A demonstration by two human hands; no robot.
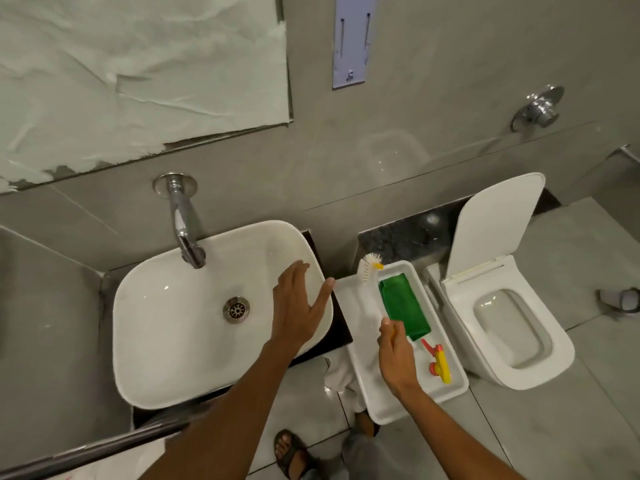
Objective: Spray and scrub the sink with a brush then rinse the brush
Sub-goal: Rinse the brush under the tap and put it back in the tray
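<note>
Sink, white and dry-looking, sits under a wall tap, with its drain near the middle of the basin. Just right of the sink a white tray holds the cleaning gear, probably so everything is within one reach.

The right hand hovers over the tray to the right of the sink, its fingers pinched around the yellow end of the brush handle. The brush lies along the tray's side nearest the sink, white bristle head pointing away from the person and poking just past the tray's far rim. Grasping it by the tail of the handle keeps the bristles free and gives leverage for scrubbing.

The left hand is spread flat, fingers apart, over the sink's right rim and holding nothing; whether the palm actually touches the porcelain I cannot tell. It looks like bracing, or simply waiting.

A folded green cloth lies beside the brush, farther from the sink, and the yellow-and-red head of a spray bottle shows past it, its body hard to make out against the white tray. No foam or wetness shows in the sink, so spraying seems not yet done; taking the brush first may mean a swap is needed.
</note>
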